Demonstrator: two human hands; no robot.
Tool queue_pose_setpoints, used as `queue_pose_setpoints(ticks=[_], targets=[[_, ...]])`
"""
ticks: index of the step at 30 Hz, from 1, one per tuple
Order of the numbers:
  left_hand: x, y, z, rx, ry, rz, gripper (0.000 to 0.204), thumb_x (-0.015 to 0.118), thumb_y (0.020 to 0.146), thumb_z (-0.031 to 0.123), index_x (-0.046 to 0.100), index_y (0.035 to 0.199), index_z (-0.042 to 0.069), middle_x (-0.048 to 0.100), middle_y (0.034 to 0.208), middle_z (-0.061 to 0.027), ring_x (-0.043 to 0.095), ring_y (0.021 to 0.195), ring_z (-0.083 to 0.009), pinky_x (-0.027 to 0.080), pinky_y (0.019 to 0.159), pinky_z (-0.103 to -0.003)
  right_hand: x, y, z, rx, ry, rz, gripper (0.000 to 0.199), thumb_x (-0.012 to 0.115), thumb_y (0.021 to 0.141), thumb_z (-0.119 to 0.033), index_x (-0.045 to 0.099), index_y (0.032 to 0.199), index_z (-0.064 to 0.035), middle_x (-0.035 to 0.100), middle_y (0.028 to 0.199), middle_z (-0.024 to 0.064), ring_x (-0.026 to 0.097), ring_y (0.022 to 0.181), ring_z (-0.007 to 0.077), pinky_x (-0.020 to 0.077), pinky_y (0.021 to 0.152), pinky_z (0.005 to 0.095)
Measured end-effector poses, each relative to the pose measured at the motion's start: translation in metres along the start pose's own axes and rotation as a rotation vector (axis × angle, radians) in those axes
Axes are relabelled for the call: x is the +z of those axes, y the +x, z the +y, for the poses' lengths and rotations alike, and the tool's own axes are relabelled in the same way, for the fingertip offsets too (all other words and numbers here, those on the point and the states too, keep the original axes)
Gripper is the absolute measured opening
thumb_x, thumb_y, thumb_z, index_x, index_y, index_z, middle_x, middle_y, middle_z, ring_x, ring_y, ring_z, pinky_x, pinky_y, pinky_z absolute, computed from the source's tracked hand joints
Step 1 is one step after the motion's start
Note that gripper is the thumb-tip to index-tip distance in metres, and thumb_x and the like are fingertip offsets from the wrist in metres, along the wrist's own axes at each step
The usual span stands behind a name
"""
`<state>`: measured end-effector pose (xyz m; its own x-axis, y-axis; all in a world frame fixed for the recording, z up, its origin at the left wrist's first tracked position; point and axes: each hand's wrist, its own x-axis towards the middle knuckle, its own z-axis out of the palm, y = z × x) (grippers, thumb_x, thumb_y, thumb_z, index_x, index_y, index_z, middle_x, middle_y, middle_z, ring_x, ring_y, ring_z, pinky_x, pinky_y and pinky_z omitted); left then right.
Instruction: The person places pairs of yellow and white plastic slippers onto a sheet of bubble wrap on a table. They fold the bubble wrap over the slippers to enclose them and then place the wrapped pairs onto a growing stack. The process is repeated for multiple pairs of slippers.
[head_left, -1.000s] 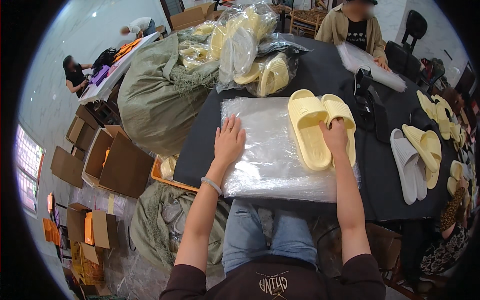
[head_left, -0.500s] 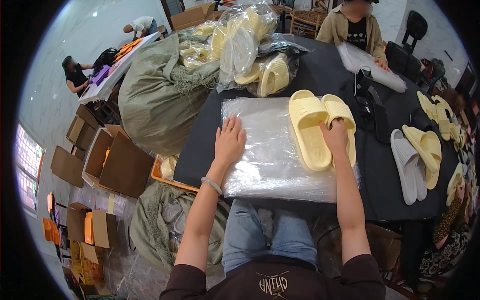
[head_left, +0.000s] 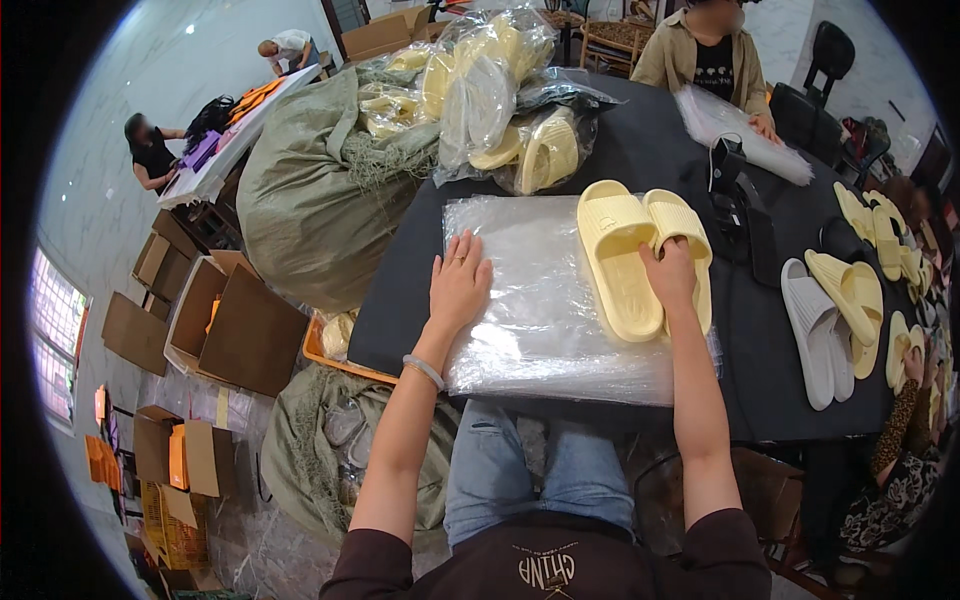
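A stack of clear plastic bags (head_left: 520, 320) lies flat at the table's front edge. My left hand (head_left: 460, 280) rests on its left side, fingers stretched out and holding nothing. On the right part of the stack is a pair of pale yellow slide slippers (head_left: 618, 285), side by side with toes pointing away from me. My right hand (head_left: 674, 270) is closed at the inner edge of the right slipper (head_left: 678, 212), its fingertips tucked under the strap and partly hidden. The left slipper touches it along the side.
Bagged yellow slippers (head_left: 490, 90) are heaped at the back left, beside a big green sack (head_left: 310, 200). A black device (head_left: 740, 210) stands right of the stack. Grey slippers (head_left: 812, 335) and yellow slippers (head_left: 845, 285) lie farther right. A co-worker's hand (head_left: 765, 128) touches clear plastic (head_left: 740, 135).
My hands and the slipper pair have stayed put. At the right edge, a co-worker's hand has shifted slightly upward, and two yellow slippers now show beside it.
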<state>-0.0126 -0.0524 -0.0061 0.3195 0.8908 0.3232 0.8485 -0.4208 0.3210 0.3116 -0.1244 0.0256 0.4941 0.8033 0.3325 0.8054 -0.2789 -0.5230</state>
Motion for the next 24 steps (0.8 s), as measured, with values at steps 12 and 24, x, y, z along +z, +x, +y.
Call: queue_pose_setpoints(ticks=[12,24], targets=[[-0.004,-0.001,0.002,-0.013,-0.020,-0.025,0.052,0.036,0.096,0.041,0.040,0.139,0.011,0.029,0.150,-0.0067,0.022,0.139,-0.0241,0.019,0.111,-0.047,0.001,-0.001,0.000,-0.056,0.013,0.022,0.041,0.062,0.083,-0.032,0.061,0.106,0.0016,0.056,0.111,0.0190,0.057,0.094,0.0356,0.0456,0.080,0.0434],[0.009,-0.003,-0.011,-0.006,-0.452,-0.055,0.058,0.041,0.093,0.043,0.040,0.137,0.006,0.030,0.148,-0.0110,0.025,0.138,-0.0249,0.021,0.110,-0.047,-0.055,-0.048,-0.080,-0.467,0.112,0.078,0.029,0.062,0.079,-0.025,0.061,0.089,0.0021,0.057,0.092,0.0212,0.059,0.079,0.0381,0.0488,0.067,0.0463]])
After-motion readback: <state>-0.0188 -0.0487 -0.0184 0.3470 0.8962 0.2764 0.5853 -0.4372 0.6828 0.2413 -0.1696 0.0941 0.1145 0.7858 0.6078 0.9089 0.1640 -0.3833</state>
